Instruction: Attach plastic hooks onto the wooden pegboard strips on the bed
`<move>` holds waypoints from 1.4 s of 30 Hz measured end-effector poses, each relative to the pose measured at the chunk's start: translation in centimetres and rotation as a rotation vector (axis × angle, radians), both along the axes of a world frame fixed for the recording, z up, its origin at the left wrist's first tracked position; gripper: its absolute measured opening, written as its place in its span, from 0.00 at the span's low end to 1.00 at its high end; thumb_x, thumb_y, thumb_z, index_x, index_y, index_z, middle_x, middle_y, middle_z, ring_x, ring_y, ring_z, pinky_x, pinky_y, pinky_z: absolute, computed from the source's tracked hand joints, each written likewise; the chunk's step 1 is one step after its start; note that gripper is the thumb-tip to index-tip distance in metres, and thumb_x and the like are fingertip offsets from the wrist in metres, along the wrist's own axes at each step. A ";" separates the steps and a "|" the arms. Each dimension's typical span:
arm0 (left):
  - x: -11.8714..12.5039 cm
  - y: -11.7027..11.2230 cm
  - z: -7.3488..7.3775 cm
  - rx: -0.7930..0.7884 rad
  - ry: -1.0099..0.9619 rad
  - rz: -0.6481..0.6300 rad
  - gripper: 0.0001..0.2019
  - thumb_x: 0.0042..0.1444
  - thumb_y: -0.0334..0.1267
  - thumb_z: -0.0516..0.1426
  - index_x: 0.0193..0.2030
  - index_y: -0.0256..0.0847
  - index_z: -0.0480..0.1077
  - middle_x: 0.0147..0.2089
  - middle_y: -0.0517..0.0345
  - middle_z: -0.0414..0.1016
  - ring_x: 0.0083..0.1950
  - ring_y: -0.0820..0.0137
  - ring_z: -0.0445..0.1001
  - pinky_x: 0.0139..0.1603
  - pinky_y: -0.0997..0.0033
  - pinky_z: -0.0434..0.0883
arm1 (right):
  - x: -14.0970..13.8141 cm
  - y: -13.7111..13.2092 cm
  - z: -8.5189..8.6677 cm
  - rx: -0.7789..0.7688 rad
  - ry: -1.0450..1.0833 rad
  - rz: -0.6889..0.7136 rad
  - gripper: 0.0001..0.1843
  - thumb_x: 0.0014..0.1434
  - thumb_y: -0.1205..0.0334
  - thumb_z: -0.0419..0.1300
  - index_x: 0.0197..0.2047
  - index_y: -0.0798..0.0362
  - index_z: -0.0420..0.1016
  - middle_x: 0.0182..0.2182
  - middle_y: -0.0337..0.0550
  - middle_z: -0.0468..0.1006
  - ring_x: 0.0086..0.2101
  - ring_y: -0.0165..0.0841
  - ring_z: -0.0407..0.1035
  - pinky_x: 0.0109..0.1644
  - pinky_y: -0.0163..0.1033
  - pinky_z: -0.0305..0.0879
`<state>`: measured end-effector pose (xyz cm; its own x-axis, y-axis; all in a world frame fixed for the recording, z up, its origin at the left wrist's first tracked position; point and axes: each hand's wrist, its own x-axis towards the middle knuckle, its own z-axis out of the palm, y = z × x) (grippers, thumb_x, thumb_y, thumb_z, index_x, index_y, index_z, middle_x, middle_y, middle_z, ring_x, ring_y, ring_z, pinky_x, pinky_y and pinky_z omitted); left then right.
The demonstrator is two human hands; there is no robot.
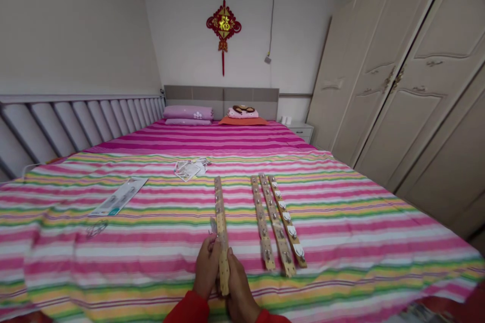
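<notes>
A long, narrow wooden strip (223, 252) lies lengthwise in front of me, with small metal fittings along its far half and small holes showing in the near half. My right hand (239, 282) grips its near end from the right side. On the other side, my left hand (207, 266) is closed against the strip's edge, fingertips pinching a small greyish piece (213, 224) whose kind I cannot make out. To the right lie two similar strips with metal fittings, a left one (262, 222) and a middle one (276, 222). Beside them is a strip with white pieces (287, 219).
Striped cloth (151, 257) covers the bed. A flat clear package (120, 197) and a small tangle of thin wire (97, 228) lie on the left. Farther back is a pile of white-edged packets (191, 168). A slatted rail (87, 123) borders the left; wardrobes (413, 91) stand right.
</notes>
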<state>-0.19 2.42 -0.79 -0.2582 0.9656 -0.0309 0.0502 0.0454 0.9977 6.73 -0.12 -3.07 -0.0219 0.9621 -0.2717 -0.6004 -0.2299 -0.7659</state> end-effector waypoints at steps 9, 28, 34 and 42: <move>-0.5 0.9 1.1 0.027 0.194 -0.068 0.20 0.53 0.58 0.50 0.32 0.41 0.67 0.27 0.57 0.73 0.31 0.63 0.73 0.35 0.64 0.69 | 0.0 -0.1 -0.1 0.100 -0.037 -0.017 0.29 0.47 0.34 0.61 0.36 0.54 0.74 0.25 0.42 0.76 0.29 0.36 0.71 0.26 0.36 0.64; -0.6 4.0 1.4 0.029 0.217 0.106 0.35 0.51 0.55 0.52 0.58 0.28 0.62 0.21 0.63 0.65 0.24 0.67 0.68 0.26 0.68 0.65 | 0.5 0.4 -1.2 -0.028 -0.002 -0.020 0.31 0.45 0.31 0.60 0.33 0.53 0.71 0.14 0.35 0.67 0.15 0.29 0.62 0.15 0.33 0.52; -1.8 5.7 0.8 0.058 0.405 0.062 0.26 0.46 0.53 0.55 0.46 0.33 0.71 0.18 0.66 0.63 0.21 0.69 0.67 0.25 0.69 0.63 | 1.6 0.8 -1.6 -0.063 0.005 0.050 0.32 0.44 0.30 0.59 0.30 0.54 0.69 0.13 0.35 0.66 0.12 0.27 0.58 0.13 0.31 0.48; -7.0 11.0 2.7 0.141 0.462 0.156 0.16 0.40 0.40 0.55 0.37 0.38 0.74 0.20 0.64 0.67 0.24 0.69 0.68 0.30 0.70 0.67 | 2.3 0.9 -1.6 -0.062 -0.034 0.119 0.34 0.45 0.27 0.56 0.21 0.55 0.68 0.12 0.35 0.64 0.10 0.24 0.55 0.11 0.30 0.48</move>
<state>-7.14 13.41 1.93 -0.3561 0.9009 0.2483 0.4910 -0.0457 0.8700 9.03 0.75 -4.64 -0.1246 0.9348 -0.3327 -0.5400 -0.3452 -0.7676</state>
